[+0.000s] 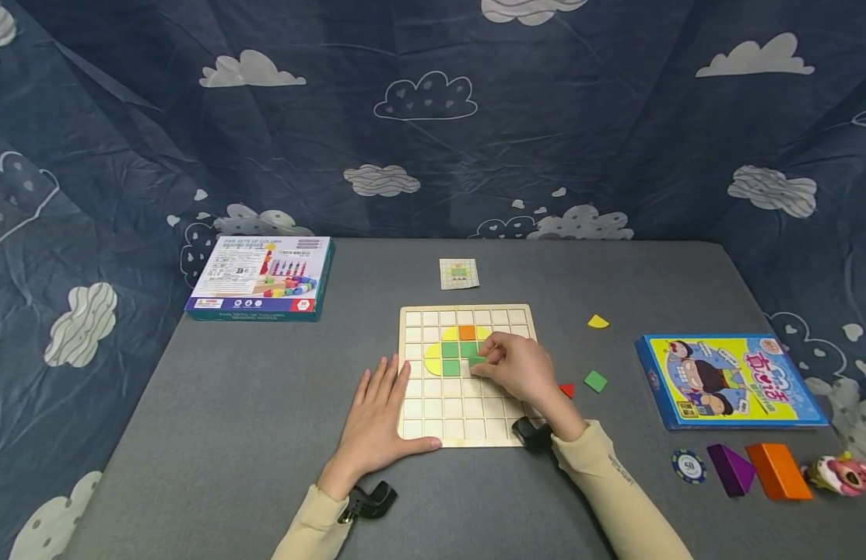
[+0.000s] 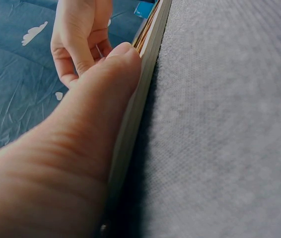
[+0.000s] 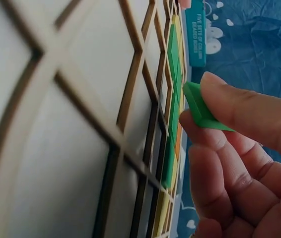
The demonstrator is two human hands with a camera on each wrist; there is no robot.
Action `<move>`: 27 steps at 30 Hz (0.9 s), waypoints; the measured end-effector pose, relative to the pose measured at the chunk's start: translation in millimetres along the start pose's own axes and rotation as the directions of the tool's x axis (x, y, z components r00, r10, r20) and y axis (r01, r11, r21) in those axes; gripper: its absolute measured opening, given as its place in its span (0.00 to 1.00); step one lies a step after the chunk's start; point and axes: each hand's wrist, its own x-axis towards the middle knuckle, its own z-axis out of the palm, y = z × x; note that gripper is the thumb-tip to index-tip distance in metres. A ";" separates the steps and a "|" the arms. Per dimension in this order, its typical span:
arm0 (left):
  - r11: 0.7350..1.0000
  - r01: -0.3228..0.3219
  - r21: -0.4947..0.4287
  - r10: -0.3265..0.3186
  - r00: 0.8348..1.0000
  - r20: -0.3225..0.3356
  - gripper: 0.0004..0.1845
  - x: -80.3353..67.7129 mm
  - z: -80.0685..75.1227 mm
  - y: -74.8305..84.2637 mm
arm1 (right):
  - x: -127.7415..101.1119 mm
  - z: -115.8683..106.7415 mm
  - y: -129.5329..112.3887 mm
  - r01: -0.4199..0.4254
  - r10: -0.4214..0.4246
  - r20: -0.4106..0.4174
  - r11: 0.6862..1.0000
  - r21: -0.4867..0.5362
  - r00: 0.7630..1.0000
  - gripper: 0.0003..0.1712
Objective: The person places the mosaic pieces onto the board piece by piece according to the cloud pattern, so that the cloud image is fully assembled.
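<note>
A wooden grid board (image 1: 433,408) lies mid-table with green, yellow and orange tiles (image 1: 458,349) set in its upper rows. My right hand (image 1: 513,365) hovers over the board and pinches a green tile (image 3: 200,106) between thumb and fingers, just above the grid (image 3: 130,129). My left hand (image 1: 376,412) lies flat with straight fingers on the board's left edge (image 2: 130,129), thumb along its front side.
A small pattern card (image 1: 458,274) lies behind the board. Loose yellow (image 1: 597,321), green (image 1: 596,381) and red (image 1: 566,390) tiles sit to the right. A blue game box (image 1: 730,379) stands at right, another box (image 1: 262,276) at left. A chip (image 1: 688,467), purple (image 1: 731,468) and orange (image 1: 778,470) blocks lie front right.
</note>
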 end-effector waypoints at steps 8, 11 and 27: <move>1.000 -0.008 0.003 0.008 1.000 -0.003 0.64 0.2 1.3 -0.4 | 0.4 5.1 -3.6 0.037 -0.036 0.012 0.999 -0.020 0.999 0.15; 1.000 -0.008 0.010 0.008 1.000 -0.007 0.64 0.0 1.3 -0.8 | 0.5 6.1 -3.7 0.040 -0.040 0.009 0.999 -0.031 0.999 0.15; 1.000 -0.007 0.002 0.007 1.000 -0.007 0.64 0.2 1.7 -1.4 | -1.5 9.1 -6.3 0.041 -0.042 -0.028 0.999 -0.006 0.999 0.09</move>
